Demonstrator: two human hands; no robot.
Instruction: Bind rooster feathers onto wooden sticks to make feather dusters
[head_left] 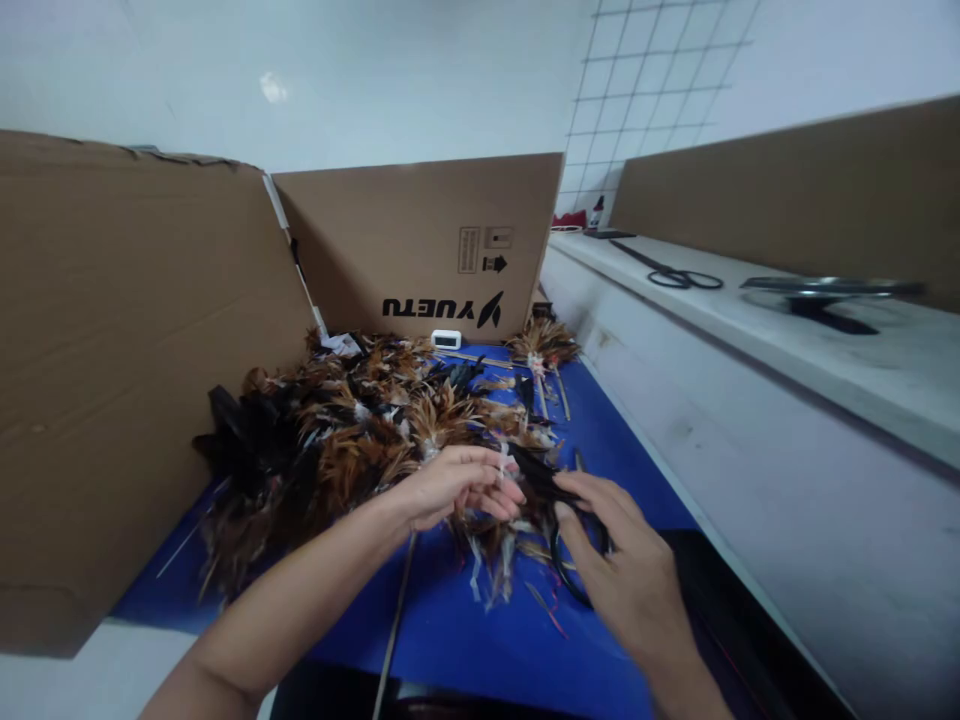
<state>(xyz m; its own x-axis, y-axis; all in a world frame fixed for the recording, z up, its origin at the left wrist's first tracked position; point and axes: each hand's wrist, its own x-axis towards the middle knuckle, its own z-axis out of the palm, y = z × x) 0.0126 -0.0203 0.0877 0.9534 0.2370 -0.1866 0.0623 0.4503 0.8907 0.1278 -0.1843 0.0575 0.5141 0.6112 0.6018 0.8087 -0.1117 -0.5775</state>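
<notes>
One black feather (534, 468) sits pinched in the right hand (628, 555); whether the curled left hand (450, 487) grips anything cannot be told; light pressure should avoid creases.

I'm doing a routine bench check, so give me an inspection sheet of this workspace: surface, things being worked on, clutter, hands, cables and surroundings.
Surface: blue tabletop, partly covered.
Job's things: brown-and-black feather bundles heaped across the middle and left; long black feathers toward the right.
Clutter: thin pale stick at the front, pink thread, small white digital display at the back.
Hands: left hand has fingers loosely curled by a translucent white strip; right hand has fingers at the black feathers, near black looped scissor handles; both grips unclear.
Cables: nothing seen.
Surroundings: brown cardboard panels; white ledge at right, holding black-handled scissors.
</notes>
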